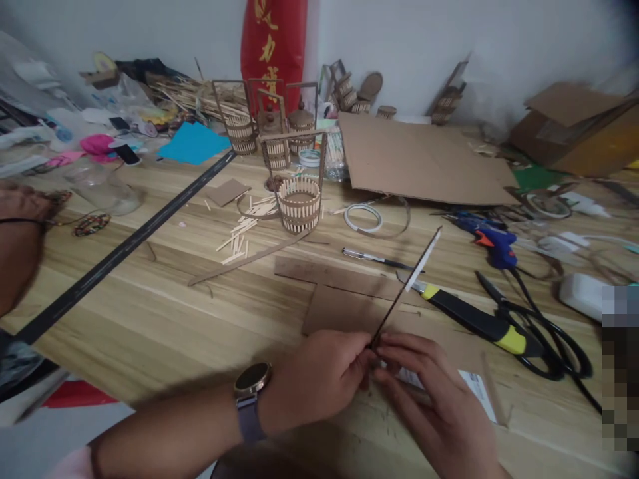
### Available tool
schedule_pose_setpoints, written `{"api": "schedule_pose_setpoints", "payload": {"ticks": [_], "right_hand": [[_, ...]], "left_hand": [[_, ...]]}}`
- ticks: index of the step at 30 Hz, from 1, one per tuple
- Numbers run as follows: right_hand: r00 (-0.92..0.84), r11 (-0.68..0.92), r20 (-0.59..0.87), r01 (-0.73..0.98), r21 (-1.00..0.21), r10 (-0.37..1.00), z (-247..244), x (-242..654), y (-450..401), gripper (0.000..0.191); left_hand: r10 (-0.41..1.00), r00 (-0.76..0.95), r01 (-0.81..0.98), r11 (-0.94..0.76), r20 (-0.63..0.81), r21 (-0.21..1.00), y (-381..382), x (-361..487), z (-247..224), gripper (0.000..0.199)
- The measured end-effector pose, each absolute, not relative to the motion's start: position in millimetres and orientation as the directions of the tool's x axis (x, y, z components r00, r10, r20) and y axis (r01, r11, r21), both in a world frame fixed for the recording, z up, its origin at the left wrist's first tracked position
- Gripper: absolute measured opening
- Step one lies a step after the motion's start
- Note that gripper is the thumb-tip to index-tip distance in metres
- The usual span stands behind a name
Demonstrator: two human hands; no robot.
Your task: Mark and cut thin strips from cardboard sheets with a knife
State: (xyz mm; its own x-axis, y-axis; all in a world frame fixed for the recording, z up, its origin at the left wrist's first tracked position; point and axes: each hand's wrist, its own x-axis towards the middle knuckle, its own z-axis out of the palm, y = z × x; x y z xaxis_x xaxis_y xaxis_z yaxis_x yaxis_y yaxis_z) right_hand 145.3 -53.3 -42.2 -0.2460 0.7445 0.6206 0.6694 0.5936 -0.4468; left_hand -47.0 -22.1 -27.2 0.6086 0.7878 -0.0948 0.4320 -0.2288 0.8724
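Observation:
Pinched between both hands is a thin cardboard strip (392, 309), seen nearly edge-on. It slants up and away, dark along its lower part and white along its far part. My left hand (319, 372), with a watch on the wrist, grips its near end with closed fingers. Right beside it, the fingertips of my right hand (439, 399) close on the same end, whose tip they hide. Flat cardboard pieces (334, 309) lie beneath the strip. A yellow-and-black utility knife (469, 316) and black scissors (544, 332) rest to the right. Beyond lies a pen (374, 258).
A small slatted basket (299, 203) with a tall handle stands mid-table near loose sticks (237, 233). Behind are similar baskets (242, 133) and a large cardboard sheet (424, 159). A tape roll (363, 218) and blue glue gun (494, 243) lie rightward. Another person's arm (20, 246) is at left.

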Motion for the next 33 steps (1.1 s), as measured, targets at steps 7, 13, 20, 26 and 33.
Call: {"api": "schedule_pose_setpoints", "payload": {"ticks": [7, 13, 20, 26, 33], "right_hand": [[-0.299, 0.601, 0.577, 0.662, -0.448, 0.76, -47.6, 148.7, -57.7, 0.011], [-0.281, 0.471, 0.4, 0.699, -0.538, 0.873, -55.0, 153.7, -67.0, 0.013], [-0.212, 0.416, 0.38, 0.675, -0.61, 0.901, -57.3, 149.7, -67.2, 0.011], [-0.107, 0.332, 0.355, 0.665, -0.669, 0.929, -57.2, 150.3, -70.0, 0.011], [-0.08, 0.315, 0.353, 0.66, -0.682, 0.932, -60.8, 145.0, -70.7, 0.015]], "left_hand": [[0.772, 0.631, 0.595, -0.42, -0.074, 0.685, -25.2, -45.3, -34.5, 0.023], [0.763, 0.642, 0.6, -0.437, -0.077, 0.67, -24.9, -45.1, -38.2, 0.023], [0.78, 0.62, 0.618, -0.419, -0.084, 0.665, -24.9, -45.1, -37.9, 0.02], [0.778, 0.621, 0.624, -0.419, -0.093, 0.66, -21.2, -45.8, -35.7, 0.017], [0.789, 0.607, 0.584, -0.358, -0.099, 0.729, -16.4, -47.0, -31.8, 0.021]]}}
